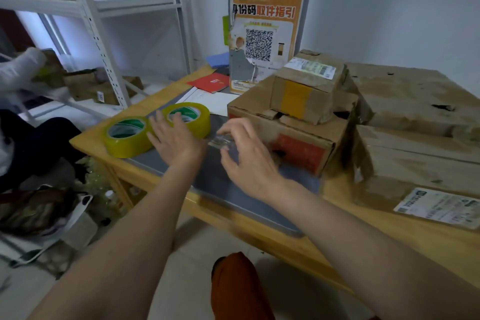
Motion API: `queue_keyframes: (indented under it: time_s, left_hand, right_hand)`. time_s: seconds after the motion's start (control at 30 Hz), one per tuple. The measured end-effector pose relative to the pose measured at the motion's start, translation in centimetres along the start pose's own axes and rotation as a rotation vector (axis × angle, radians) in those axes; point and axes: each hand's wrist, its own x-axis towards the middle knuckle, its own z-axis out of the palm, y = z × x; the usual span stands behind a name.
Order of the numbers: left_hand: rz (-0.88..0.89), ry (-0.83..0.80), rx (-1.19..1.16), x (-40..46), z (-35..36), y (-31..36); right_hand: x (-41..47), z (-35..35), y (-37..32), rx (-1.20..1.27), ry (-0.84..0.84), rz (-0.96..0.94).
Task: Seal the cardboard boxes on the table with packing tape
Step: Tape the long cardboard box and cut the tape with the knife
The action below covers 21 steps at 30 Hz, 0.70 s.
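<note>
Two rolls of yellow packing tape lie flat on the grey mat (233, 189). My left hand (174, 138) rests with straight, spread fingers on the right roll (192, 117), next to the left roll (127, 136). A short crumpled strip of clear tape (220, 141) stretches from that roll to my right hand (246, 156), which pinches its end with curled fingers; motion blurs it. Just right of my right hand stands a cardboard box with a red panel (298, 148). A smaller box with a yellow tape band (306, 88) sits on top of it.
Large worn cardboard boxes (415, 101) fill the table's right side; the nearest carries a shipping label (439, 208). A post with an orange QR poster (262, 41), a red booklet (210, 82) and white paper (210, 101) stand behind. A metal shelf (104, 47) and bags (39, 205) are at left.
</note>
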Motion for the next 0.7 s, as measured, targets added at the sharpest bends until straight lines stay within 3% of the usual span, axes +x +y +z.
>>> queue_keyframes:
  time_s: [0.1, 0.2, 0.3, 0.37, 0.53, 0.7]
  left_hand:
    - [-0.105, -0.04, 0.269, 2.7, -0.1, -2.7]
    - [-0.196, -0.05, 0.385, 4.3, -0.1, -4.7]
    - [-0.11, 0.02, 0.446, 4.0, 0.2, -5.1]
    - [-0.053, 0.091, 0.343, 2.8, 0.6, -5.1]
    - [-0.009, 0.333, -0.165, -2.5, 0.6, -3.9]
    - [0.557, 0.485, -0.48, -6.9, -0.3, 0.9]
  right_hand:
    - [0.2, 1.9, 0.3, 0.018, -0.165, 0.066]
    - [0.2, 2.2, 0.7, 0.035, -0.235, 0.112]
    - [0.1, 1.8, 1.2, 0.031, -0.261, 0.17]
    - [-0.1, 1.5, 1.4, 0.038, -0.259, 0.203]
    - [-1.1, 0.9, 1.4, 0.125, -0.207, 0.272]
    - [-1.6, -0.8, 0.0, 0.443, 0.058, 0.367]
